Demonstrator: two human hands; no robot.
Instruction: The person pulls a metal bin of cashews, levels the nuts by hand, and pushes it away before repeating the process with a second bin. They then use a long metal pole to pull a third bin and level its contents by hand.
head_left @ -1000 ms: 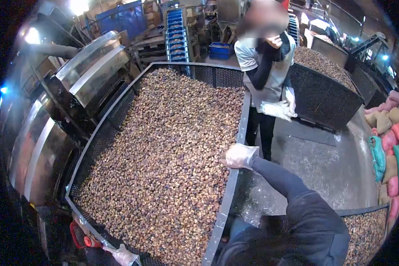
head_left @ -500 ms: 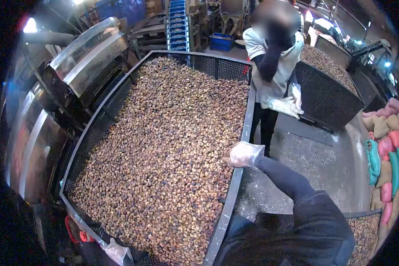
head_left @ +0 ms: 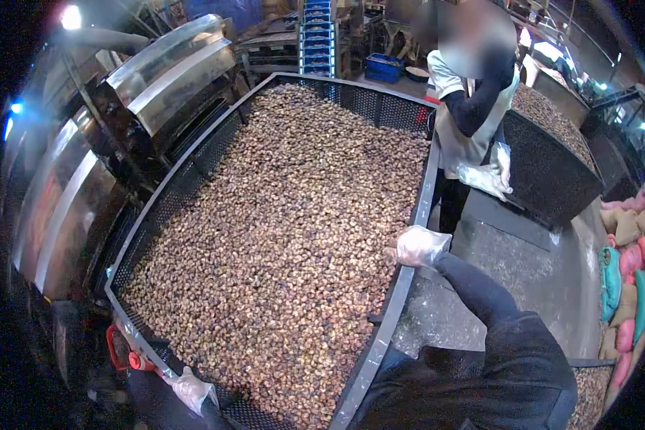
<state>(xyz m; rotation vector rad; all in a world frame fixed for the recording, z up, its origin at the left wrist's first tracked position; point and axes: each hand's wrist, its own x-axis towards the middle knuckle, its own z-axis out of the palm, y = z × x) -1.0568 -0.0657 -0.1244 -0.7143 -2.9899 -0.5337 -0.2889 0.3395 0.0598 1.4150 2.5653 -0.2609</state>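
A large black mesh-sided bin (head_left: 393, 315) with a grey metal rim stands in front of me, heaped with small brown nuts (head_left: 287, 229) that look like cashews in their shells. My right hand (head_left: 421, 247), in a clear plastic glove, is closed over the bin's right rim, its fingertips on the inner side near the nuts. At the near left corner, my left hand (head_left: 191, 391), also gloved, grips the rim beside a red part (head_left: 137, 360). Its fingers are partly hidden.
A co-worker in a pale apron (head_left: 466, 143) stands at the bin's far right. Behind them is another filled dark bin (head_left: 552, 165). Metal machinery (head_left: 172, 79) lines the left, and a blue conveyor (head_left: 317, 39) rises at the back. Stacked sacks (head_left: 627, 279) stand at the right.
The view has shifted, so the bin, the co-worker and the background all appear farther right. Both my hands stay on the rim, and more of my left hand shows.
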